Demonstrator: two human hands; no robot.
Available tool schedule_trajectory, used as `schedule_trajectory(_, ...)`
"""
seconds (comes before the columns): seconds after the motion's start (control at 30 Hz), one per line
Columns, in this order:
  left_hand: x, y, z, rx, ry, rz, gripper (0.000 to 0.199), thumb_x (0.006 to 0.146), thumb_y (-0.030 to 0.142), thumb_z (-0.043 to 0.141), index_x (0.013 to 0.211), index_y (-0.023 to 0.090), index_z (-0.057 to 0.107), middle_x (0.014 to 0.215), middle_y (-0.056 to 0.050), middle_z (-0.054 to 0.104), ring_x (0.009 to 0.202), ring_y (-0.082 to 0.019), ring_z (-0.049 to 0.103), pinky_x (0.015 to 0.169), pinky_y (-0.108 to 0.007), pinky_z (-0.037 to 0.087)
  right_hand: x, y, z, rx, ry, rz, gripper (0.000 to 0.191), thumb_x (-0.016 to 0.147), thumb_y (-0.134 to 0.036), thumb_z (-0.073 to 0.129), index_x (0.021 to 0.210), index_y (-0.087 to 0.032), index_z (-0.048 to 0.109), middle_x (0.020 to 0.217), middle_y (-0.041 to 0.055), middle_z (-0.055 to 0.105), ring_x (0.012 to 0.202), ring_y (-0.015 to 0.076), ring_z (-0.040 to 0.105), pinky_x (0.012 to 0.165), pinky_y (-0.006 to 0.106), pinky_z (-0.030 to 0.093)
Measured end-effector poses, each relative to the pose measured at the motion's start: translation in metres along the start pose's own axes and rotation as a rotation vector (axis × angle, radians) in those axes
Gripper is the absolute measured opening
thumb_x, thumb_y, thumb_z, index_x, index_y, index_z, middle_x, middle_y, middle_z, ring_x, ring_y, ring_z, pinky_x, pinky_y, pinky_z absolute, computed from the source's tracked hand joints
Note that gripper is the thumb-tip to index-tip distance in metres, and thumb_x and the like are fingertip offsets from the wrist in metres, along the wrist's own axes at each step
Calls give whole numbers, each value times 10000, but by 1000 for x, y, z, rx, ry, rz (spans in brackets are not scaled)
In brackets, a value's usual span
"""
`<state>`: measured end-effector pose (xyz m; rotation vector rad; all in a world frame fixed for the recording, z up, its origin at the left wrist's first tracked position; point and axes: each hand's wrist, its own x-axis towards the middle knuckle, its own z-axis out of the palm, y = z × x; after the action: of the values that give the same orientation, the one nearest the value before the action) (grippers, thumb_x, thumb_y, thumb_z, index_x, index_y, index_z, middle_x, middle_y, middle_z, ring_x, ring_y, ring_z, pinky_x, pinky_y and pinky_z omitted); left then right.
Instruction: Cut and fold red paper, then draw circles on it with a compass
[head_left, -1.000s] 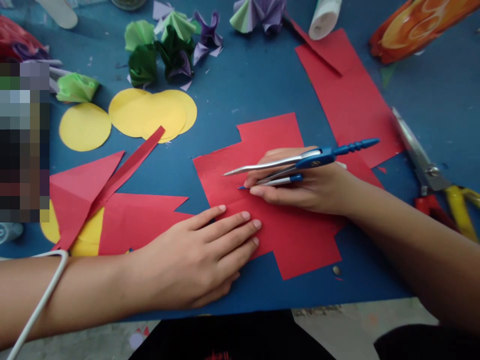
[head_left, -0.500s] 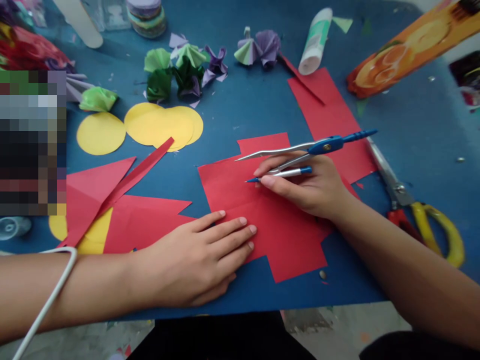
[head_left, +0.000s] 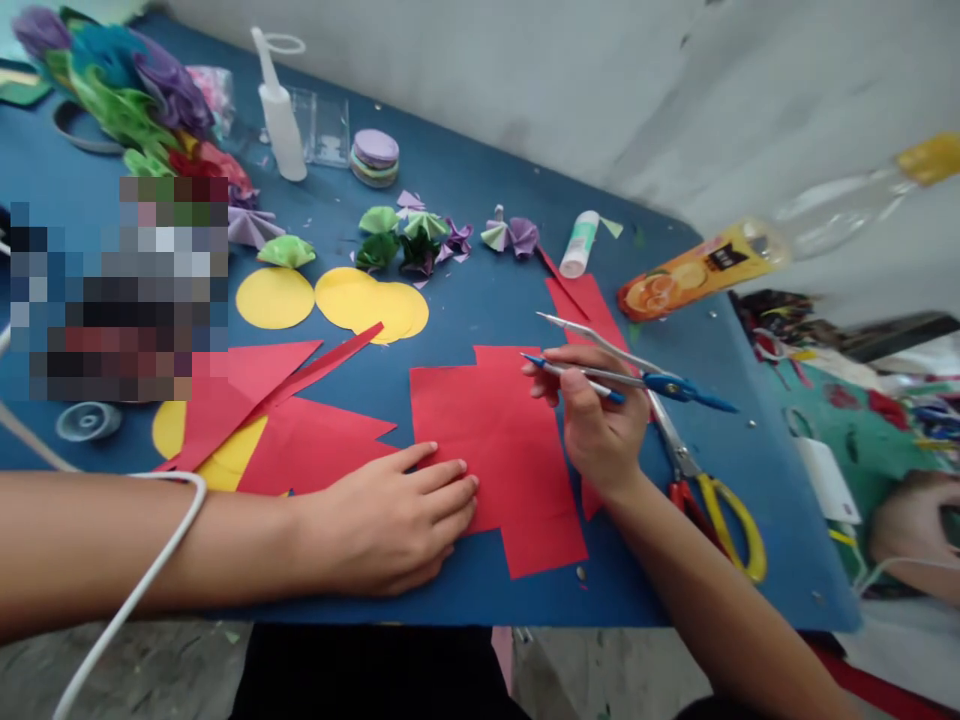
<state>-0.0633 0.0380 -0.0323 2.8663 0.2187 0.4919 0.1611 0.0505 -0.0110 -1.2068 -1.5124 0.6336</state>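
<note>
My left hand [head_left: 397, 515] lies flat, fingers stretched, on the lower left of a red sheet of paper [head_left: 480, 430] with cut-out corners. Held up over the sheet's right side is a drawing compass [head_left: 664, 388], its silver legs spread and its blue handle pointing right. My right hand [head_left: 604, 420] pinches the leg that carries the blue-tipped pencil. The compass tips appear lifted off the paper. More red paper pieces [head_left: 315, 450] lie left of the sheet, partly over yellow paper [head_left: 236, 455]. Scissors [head_left: 705, 500] with yellow and red handles lie beside my right forearm.
Yellow paper circles [head_left: 275, 298] and folded paper flowers [head_left: 379, 250] lie farther back. A glue stick [head_left: 580, 245], an orange drink bottle [head_left: 697, 265], a squeeze bottle [head_left: 283, 130] and a macaron-shaped box [head_left: 375, 157] are behind. A white cable [head_left: 142, 590] crosses my left forearm.
The view has tilted up and swung, showing the wall and the table's right side. My right hand has lifted the compass and turned it, so its handle now slopes down to the right.
</note>
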Motion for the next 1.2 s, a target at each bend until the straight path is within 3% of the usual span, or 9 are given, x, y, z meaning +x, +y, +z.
schedule_trajectory(0.23,-2,1,2,48,69,-3,313,900,269,443,1093,80,600,1119,-93,650,1001,-244,583,889,-402,436,0,-10,19,-129,-286,61,108,848,-206,564,921,-215,643,904,31,712,721,144,681,658,280,562)
schedule_trajectory(0.4,-2,2,3,82,81,-33,236,885,244,474,1000,119,637,1070,-89,658,925,-237,599,790,-372,478,8,-7,36,-121,-518,8,95,804,-155,569,862,-186,638,825,37,708,702,146,684,620,244,573)
schedule_trajectory(0.57,-1,3,3,92,102,-58,229,896,221,458,999,134,643,1041,-84,664,917,-237,598,752,-372,493,6,0,43,-117,-477,-35,116,778,-106,571,836,-185,635,770,27,706,639,136,675,568,218,573)
schedule_trajectory(0.7,-1,3,0,104,110,-76,249,919,197,425,1007,147,654,1048,-70,666,935,-224,598,817,-379,490,3,0,40,-101,-502,-44,152,750,-61,557,815,-186,613,710,1,683,540,97,646,502,161,555)
schedule_trajectory(0.87,0,4,-4,115,83,-79,257,923,202,429,1027,150,659,1067,-58,667,932,-220,604,863,-386,493,3,-2,40,-147,-553,-30,134,730,-72,550,779,-188,597,739,13,674,605,110,656,521,166,558)
schedule_trajectory(1.2,-1,3,-6,117,67,-63,266,929,205,426,1033,146,663,1047,-46,676,972,-236,604,867,-380,496,2,-2,44,-145,-536,-31,162,737,-64,531,772,-211,588,726,-21,633,589,89,619,538,162,538)
